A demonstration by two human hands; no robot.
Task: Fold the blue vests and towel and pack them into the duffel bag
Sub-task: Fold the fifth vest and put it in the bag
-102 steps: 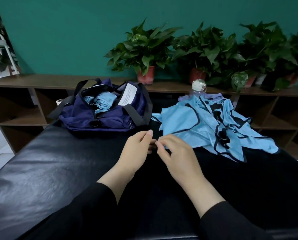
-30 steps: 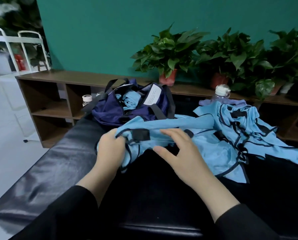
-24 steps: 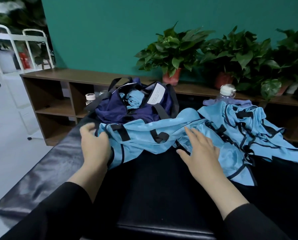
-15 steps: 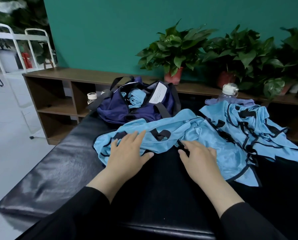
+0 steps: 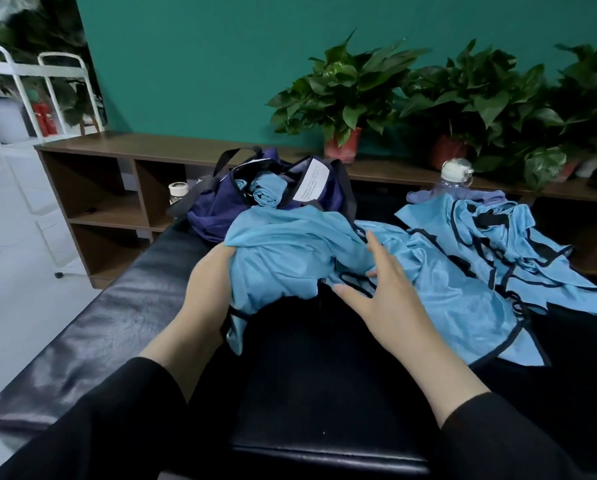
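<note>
The left hand [image 5: 209,289] grips the bunched vest [image 5: 290,258]; the right hand [image 5: 383,289] lies flat and open — spread it smooth on the counter [image 5: 307,375] before folding.

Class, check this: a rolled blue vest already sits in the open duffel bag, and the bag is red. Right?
Not quite. The head view shows the duffel bag is navy blue, not red. A rolled blue vest does already sit in its open top.

A gym or clinic room – black padded bench [image 5: 92,327], potted plants [image 5: 345,88].
</note>
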